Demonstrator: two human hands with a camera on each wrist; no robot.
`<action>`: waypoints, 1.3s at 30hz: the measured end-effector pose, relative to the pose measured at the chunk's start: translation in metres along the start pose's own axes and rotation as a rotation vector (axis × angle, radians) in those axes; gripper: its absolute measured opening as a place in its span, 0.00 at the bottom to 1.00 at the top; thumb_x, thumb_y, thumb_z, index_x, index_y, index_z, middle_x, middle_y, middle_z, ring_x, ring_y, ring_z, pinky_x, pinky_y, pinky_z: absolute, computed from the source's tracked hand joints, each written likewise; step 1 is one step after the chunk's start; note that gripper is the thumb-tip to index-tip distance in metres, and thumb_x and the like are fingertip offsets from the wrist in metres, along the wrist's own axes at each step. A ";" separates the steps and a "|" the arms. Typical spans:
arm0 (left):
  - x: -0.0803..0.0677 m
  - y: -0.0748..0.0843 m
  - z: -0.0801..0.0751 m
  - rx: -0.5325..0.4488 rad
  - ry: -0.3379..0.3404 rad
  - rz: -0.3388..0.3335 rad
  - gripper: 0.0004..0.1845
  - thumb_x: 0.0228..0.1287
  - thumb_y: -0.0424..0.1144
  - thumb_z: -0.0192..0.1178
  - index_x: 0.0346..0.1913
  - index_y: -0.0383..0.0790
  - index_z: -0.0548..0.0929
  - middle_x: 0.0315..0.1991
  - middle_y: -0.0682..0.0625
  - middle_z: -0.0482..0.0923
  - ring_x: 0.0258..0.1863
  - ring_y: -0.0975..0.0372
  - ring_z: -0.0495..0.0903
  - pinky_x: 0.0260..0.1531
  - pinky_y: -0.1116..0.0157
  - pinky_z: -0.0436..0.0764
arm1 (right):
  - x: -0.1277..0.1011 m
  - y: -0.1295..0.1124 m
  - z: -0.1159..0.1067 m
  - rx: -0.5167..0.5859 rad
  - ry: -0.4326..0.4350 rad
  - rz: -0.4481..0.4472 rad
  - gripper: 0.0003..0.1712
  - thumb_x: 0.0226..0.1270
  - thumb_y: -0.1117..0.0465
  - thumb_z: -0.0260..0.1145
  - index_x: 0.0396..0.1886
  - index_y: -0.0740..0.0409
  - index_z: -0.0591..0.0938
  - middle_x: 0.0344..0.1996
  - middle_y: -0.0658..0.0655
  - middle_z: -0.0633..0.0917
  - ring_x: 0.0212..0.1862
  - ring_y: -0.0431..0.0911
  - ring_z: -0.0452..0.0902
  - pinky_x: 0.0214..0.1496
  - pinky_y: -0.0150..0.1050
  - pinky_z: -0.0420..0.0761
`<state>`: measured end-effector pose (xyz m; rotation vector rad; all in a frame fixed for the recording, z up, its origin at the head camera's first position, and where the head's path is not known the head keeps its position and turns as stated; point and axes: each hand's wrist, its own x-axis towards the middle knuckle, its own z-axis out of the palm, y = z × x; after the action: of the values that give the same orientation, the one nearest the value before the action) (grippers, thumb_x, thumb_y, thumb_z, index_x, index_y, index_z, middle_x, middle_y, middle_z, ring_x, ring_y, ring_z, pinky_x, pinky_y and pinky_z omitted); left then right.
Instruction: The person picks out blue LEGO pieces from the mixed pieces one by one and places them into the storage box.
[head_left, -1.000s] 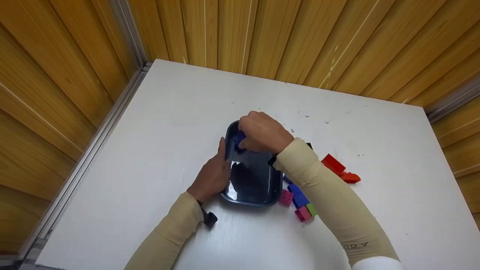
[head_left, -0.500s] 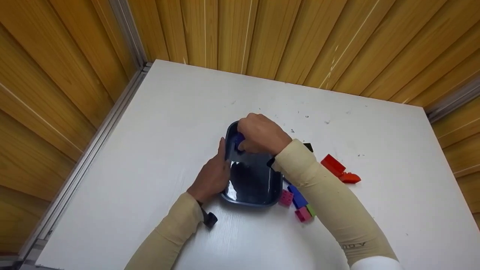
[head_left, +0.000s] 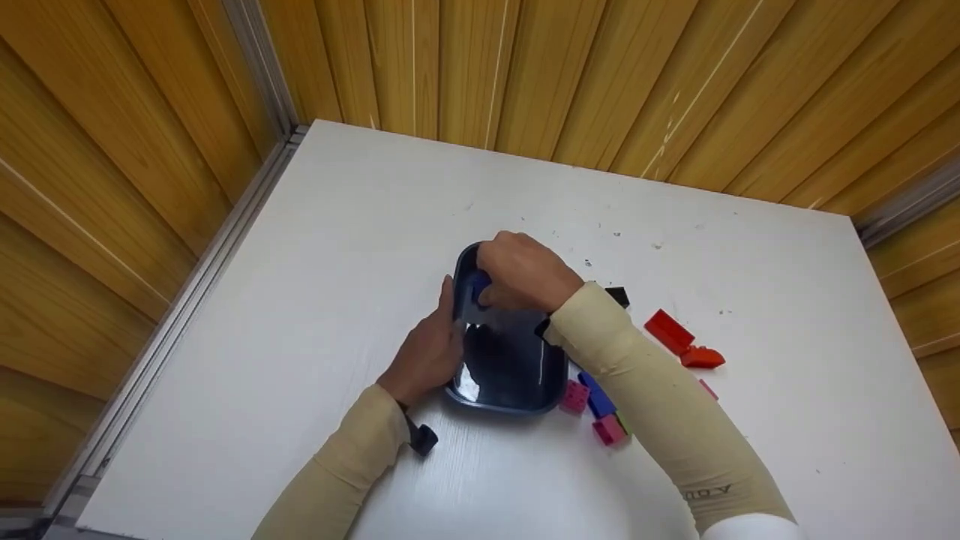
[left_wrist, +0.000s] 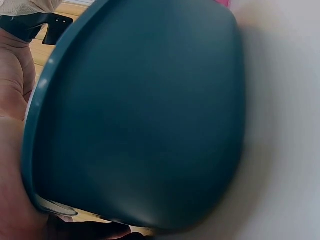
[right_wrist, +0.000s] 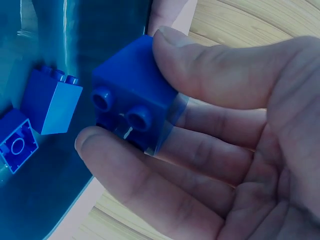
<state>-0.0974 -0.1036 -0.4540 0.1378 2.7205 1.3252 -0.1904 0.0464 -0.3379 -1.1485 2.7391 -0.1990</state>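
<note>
Right grip (head_left: 529, 271) edged back, blue brick (right_wrist: 132, 77) inside

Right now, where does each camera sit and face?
Head: worn there, facing forward and down; shows the tray, left hand, right hand and sleeves.
Left wrist: worn there, facing the tray's outside; bare skin shows at the left edge.
Right wrist: worn there, facing a blue block in that hand's fingers.
Head and right wrist views share the right hand and tray.
</note>
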 end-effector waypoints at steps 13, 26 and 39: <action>0.000 0.001 -0.001 0.011 -0.003 -0.013 0.37 0.84 0.40 0.40 0.85 0.37 0.37 0.72 0.33 0.73 0.70 0.45 0.77 0.70 0.47 0.74 | 0.002 -0.002 0.003 0.018 -0.065 0.046 0.05 0.56 0.65 0.76 0.25 0.59 0.86 0.21 0.54 0.83 0.23 0.43 0.72 0.23 0.34 0.72; 0.000 0.002 -0.001 0.009 -0.009 -0.002 0.37 0.84 0.40 0.39 0.85 0.36 0.37 0.75 0.33 0.70 0.73 0.45 0.73 0.72 0.47 0.71 | 0.003 0.001 0.008 0.009 -0.058 0.026 0.05 0.57 0.66 0.74 0.25 0.59 0.85 0.20 0.54 0.82 0.23 0.42 0.70 0.23 0.34 0.71; 0.000 -0.001 0.000 0.023 0.010 0.015 0.36 0.83 0.38 0.41 0.85 0.34 0.39 0.71 0.30 0.73 0.69 0.43 0.77 0.69 0.45 0.74 | 0.005 0.003 0.016 0.005 -0.036 -0.023 0.08 0.51 0.67 0.75 0.21 0.57 0.82 0.19 0.51 0.80 0.25 0.43 0.69 0.27 0.37 0.70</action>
<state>-0.0978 -0.1038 -0.4550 0.1543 2.7490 1.3014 -0.1928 0.0439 -0.3545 -1.1707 2.6935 -0.1861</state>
